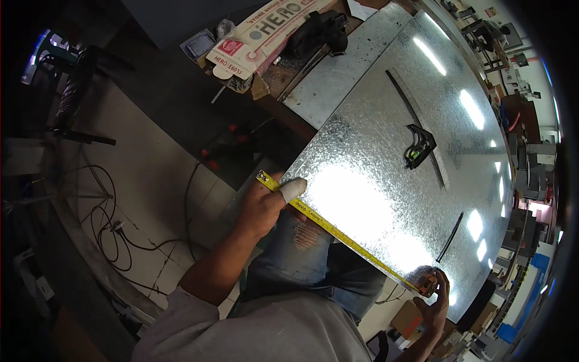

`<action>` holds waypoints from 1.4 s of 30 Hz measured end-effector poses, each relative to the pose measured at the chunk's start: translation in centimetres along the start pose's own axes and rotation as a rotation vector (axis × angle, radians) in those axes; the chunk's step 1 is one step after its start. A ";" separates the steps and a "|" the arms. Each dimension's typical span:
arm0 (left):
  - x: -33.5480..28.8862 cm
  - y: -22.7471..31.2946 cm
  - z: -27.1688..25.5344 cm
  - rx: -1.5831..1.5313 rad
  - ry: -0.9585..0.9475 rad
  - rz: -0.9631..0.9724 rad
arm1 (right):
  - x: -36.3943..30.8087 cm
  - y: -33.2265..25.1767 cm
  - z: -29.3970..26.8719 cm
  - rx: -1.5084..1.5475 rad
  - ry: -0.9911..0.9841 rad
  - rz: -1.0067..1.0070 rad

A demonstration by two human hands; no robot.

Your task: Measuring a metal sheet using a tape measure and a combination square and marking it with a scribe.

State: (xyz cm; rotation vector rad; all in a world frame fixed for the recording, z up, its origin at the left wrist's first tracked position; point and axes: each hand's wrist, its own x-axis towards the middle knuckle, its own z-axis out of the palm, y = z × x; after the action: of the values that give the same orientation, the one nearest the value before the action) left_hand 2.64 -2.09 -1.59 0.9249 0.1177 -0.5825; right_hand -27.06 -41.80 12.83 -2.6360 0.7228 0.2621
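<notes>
A large shiny galvanized metal sheet point(386, 157) lies across a bench in front of me. A yellow tape measure blade point(344, 236) is stretched along the sheet's near edge. My left hand point(265, 202), with a white bandage on one finger, pins the blade's hooked end at the sheet's left corner. My right hand point(435, 301) holds the tape measure case point(427, 283) at the sheet's right corner. A black combination square point(419, 146) with a long ruler blade lies on the middle of the sheet. A thin dark strip point(451, 235) lies nearer the right corner.
A second metal sheet point(344, 66) lies under the first at the back. A white cardboard box point(265, 36) and a black tool point(319, 33) sit on the bench's far end. Cables point(114, 235) trail over the tiled floor at left. Shelves and machines point(525, 181) line the right.
</notes>
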 end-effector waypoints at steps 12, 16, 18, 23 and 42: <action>0.0 0.1 0.0 -0.005 -0.016 -0.012 | 0.2 -0.4 -0.3 0.037 -0.028 0.043; 0.0 0.1 -0.1 -0.008 -0.020 -0.002 | 0.2 -0.4 -0.3 0.027 -0.034 -0.008; 0.1 0.1 -0.2 -0.004 -0.029 -0.011 | 0.2 -0.3 -0.3 0.030 -0.039 0.013; 0.0 0.1 -0.3 -0.009 -0.029 -0.013 | 0.0 0.0 -0.3 0.000 -0.043 0.019; 0.5 -0.6 -1.7 0.086 0.040 0.028 | 12.2 -5.2 -1.9 0.108 0.434 -0.165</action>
State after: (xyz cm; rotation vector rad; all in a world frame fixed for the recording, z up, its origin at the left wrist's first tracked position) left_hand 3.00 -1.28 -3.26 1.0207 0.1158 -0.5462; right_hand -13.81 -43.97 12.86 -2.6513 0.6206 -0.3958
